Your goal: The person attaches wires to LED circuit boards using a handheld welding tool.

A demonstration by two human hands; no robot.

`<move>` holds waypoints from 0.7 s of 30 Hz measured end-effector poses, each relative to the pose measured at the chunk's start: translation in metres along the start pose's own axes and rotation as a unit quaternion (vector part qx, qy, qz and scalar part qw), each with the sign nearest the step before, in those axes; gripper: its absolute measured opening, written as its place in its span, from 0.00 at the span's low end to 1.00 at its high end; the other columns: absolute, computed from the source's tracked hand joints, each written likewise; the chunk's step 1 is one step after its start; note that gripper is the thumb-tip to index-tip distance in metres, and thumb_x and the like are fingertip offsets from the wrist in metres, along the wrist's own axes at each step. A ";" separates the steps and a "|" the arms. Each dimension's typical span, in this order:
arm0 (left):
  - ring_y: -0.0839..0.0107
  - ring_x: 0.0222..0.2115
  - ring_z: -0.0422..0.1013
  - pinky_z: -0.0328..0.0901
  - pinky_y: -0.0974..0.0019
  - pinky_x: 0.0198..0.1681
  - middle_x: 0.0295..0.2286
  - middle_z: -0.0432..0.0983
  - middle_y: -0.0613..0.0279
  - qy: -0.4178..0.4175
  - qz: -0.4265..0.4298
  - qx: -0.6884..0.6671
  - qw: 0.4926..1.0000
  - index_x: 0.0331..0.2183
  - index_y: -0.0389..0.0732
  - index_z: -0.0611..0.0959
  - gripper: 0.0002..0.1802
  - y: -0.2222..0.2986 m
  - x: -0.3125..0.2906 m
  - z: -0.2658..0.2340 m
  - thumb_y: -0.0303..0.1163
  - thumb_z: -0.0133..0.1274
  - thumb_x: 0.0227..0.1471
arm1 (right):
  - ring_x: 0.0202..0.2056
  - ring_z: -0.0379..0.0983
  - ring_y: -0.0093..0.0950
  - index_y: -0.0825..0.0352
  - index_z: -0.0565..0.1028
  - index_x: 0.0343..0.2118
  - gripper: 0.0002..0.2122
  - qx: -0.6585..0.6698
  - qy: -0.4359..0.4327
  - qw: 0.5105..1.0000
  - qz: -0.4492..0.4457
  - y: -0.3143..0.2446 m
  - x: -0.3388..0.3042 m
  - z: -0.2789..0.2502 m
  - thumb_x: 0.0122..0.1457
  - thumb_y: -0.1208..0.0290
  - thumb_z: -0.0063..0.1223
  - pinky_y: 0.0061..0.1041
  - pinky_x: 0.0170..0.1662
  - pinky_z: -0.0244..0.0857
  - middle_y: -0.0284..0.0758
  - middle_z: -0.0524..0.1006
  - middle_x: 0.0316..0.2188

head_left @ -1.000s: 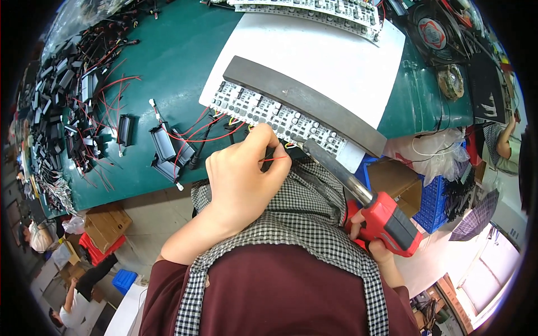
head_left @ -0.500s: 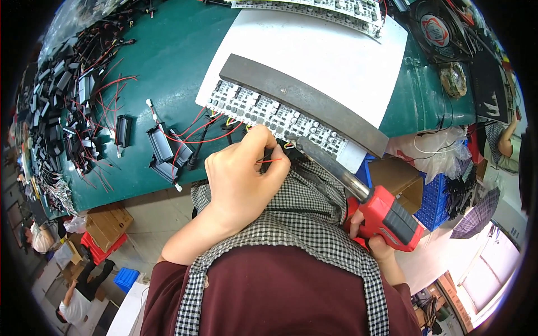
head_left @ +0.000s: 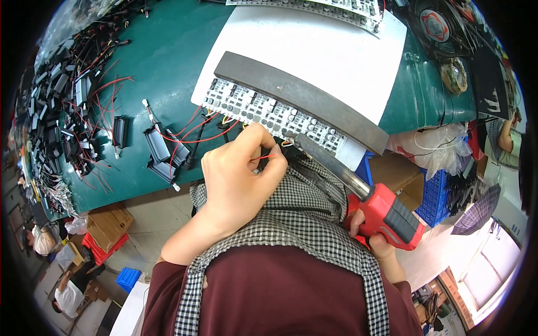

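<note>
A green table carries a heap of black parts with red leads at left and a white sheet at centre. A fan sits at far right, above a plastic bag, a cardboard box and a blue crate.

Loose black parts crowd the mat's left; the white sheet beyond the grey bar lies open.

The soldering gun showed a glossy red plastic body and bare metal barrel, the bench top a smooth matt green surface, the apron checked woven cloth.
</note>
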State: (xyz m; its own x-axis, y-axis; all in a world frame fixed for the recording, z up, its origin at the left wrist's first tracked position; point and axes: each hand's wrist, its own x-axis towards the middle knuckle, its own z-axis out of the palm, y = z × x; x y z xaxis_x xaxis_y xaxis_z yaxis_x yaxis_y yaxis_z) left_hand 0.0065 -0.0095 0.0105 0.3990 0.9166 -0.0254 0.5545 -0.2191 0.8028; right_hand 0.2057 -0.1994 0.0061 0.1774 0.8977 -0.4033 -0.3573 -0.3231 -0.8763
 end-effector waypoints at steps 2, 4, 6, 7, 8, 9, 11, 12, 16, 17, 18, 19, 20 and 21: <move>0.75 0.08 0.57 0.51 0.70 0.13 0.08 0.56 0.67 0.007 0.007 0.003 1.000 0.19 0.41 0.71 0.08 0.000 0.000 0.001 0.23 0.56 0.36 | 0.26 0.74 0.24 0.76 0.58 0.55 0.42 -0.011 0.004 1.000 -0.009 0.000 -0.001 -0.001 0.42 0.56 0.68 0.21 0.29 0.68 0.39 0.76 0.30; 0.75 0.08 0.57 0.51 0.70 0.13 0.08 0.57 0.67 0.006 0.004 0.005 1.000 0.19 0.41 0.71 0.08 0.001 0.000 0.001 0.23 0.56 0.36 | 0.25 0.74 0.24 0.77 0.58 0.55 0.42 -0.023 -0.005 1.000 -0.006 -0.001 0.000 -0.001 0.42 0.56 0.68 0.20 0.29 0.68 0.39 0.76 0.29; 0.74 0.08 0.57 0.51 0.70 0.13 0.08 0.57 0.67 0.005 0.001 0.007 1.000 0.19 0.41 0.71 0.08 0.002 0.000 0.001 0.23 0.56 0.36 | 0.25 0.74 0.24 0.77 0.58 0.55 0.42 -0.027 -0.008 1.000 -0.012 0.000 0.000 -0.001 0.43 0.56 0.68 0.20 0.29 0.68 0.39 0.76 0.29; 0.74 0.08 0.58 0.51 0.69 0.13 0.08 0.57 0.67 0.004 0.003 0.008 1.000 0.19 0.42 0.71 0.08 0.002 0.000 0.001 0.23 0.56 0.36 | 0.25 0.74 0.24 0.77 0.58 0.55 0.41 -0.031 -0.010 0.999 -0.019 0.000 0.000 -0.002 0.43 0.57 0.67 0.20 0.29 0.68 0.39 0.76 0.29; 0.74 0.08 0.58 0.51 0.69 0.13 0.08 0.58 0.67 0.003 0.006 0.010 1.000 0.19 0.42 0.71 0.08 0.002 0.000 0.001 0.24 0.56 0.36 | 0.25 0.74 0.24 0.77 0.58 0.55 0.41 -0.031 -0.010 0.999 -0.019 0.003 -0.001 -0.003 0.43 0.57 0.67 0.20 0.29 0.68 0.39 0.76 0.29; 0.74 0.08 0.58 0.51 0.69 0.13 0.08 0.58 0.67 0.003 0.006 0.009 1.000 0.19 0.42 0.71 0.08 0.002 0.001 0.001 0.24 0.56 0.36 | 0.25 0.74 0.24 0.78 0.58 0.55 0.41 -0.044 -0.012 0.998 -0.032 0.006 -0.002 -0.006 0.44 0.57 0.67 0.19 0.29 0.68 0.39 0.76 0.29; 0.74 0.08 0.59 0.51 0.69 0.13 0.08 0.58 0.67 -0.002 0.001 0.021 1.000 0.19 0.42 0.71 0.08 0.002 0.001 0.002 0.24 0.55 0.37 | 0.25 0.74 0.24 0.79 0.59 0.54 0.41 -0.057 -0.013 0.997 -0.046 0.007 -0.003 -0.007 0.44 0.57 0.66 0.19 0.29 0.68 0.39 0.77 0.29; 0.74 0.08 0.59 0.51 0.69 0.13 0.08 0.58 0.67 -0.002 0.001 0.021 1.000 0.19 0.42 0.71 0.08 0.002 0.001 0.002 0.24 0.55 0.37 | 0.25 0.75 0.24 0.79 0.59 0.54 0.40 -0.069 -0.015 0.996 -0.053 0.007 -0.002 -0.006 0.45 0.57 0.66 0.19 0.30 0.68 0.38 0.77 0.27; 0.73 0.08 0.60 0.51 0.68 0.13 0.09 0.59 0.67 -0.006 -0.004 0.028 1.000 0.19 0.42 0.71 0.08 0.003 0.001 0.001 0.25 0.55 0.37 | 0.25 0.76 0.25 0.79 0.61 0.53 0.38 -0.134 -0.028 0.988 -0.076 0.010 -0.004 -0.013 0.45 0.58 0.66 0.19 0.31 0.68 0.36 0.77 0.23; 0.73 0.08 0.60 0.51 0.68 0.13 0.09 0.60 0.67 -0.007 -0.007 0.029 1.000 0.19 0.42 0.71 0.08 0.004 0.001 0.001 0.25 0.55 0.37 | 0.25 0.76 0.25 0.79 0.61 0.53 0.38 -0.134 -0.028 0.988 -0.076 0.010 -0.004 -0.012 0.45 0.58 0.66 0.19 0.31 0.68 0.36 0.77 0.23; 0.73 0.08 0.60 0.51 0.68 0.13 0.09 0.60 0.67 -0.007 -0.007 0.029 1.000 0.19 0.42 0.71 0.08 0.004 0.001 0.001 0.25 0.55 0.37 | 0.25 0.76 0.25 0.79 0.62 0.52 0.37 -0.144 -0.028 0.986 -0.077 0.008 -0.004 -0.012 0.45 0.59 0.66 0.20 0.31 0.68 0.35 0.77 0.22; 0.72 0.08 0.60 0.52 0.68 0.13 0.09 0.60 0.67 -0.008 -0.007 0.030 0.999 0.19 0.42 0.71 0.08 0.003 0.001 0.001 0.26 0.55 0.37 | 0.24 0.76 0.25 0.78 0.62 0.52 0.37 -0.155 -0.028 0.984 -0.078 0.007 -0.004 -0.011 0.45 0.59 0.65 0.20 0.31 0.68 0.35 0.77 0.21; 0.72 0.09 0.61 0.52 0.67 0.13 0.09 0.61 0.67 -0.009 -0.006 0.032 0.999 0.19 0.42 0.71 0.08 0.003 0.001 0.000 0.26 0.55 0.38 | 0.24 0.76 0.25 0.78 0.62 0.52 0.37 -0.155 -0.028 0.984 -0.078 0.006 -0.004 -0.012 0.45 0.59 0.65 0.20 0.31 0.68 0.35 0.77 0.21; 0.72 0.09 0.61 0.52 0.67 0.13 0.09 0.61 0.67 -0.009 -0.006 0.032 0.999 0.19 0.42 0.71 0.08 0.004 0.001 0.000 0.26 0.55 0.38 | 0.24 0.76 0.25 0.78 0.62 0.52 0.37 -0.172 -0.031 0.982 -0.074 0.005 -0.005 -0.014 0.45 0.58 0.65 0.21 0.31 0.69 0.35 0.77 0.22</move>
State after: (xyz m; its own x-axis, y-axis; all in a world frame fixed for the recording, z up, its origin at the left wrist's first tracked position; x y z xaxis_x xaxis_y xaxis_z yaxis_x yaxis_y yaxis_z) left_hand 0.0092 -0.0092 0.0132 0.4045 0.9134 -0.0463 0.6048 -0.2292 0.7627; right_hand 0.2155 -0.2101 -0.0001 0.1450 0.9555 -0.2570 0.0019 -0.2601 -0.9656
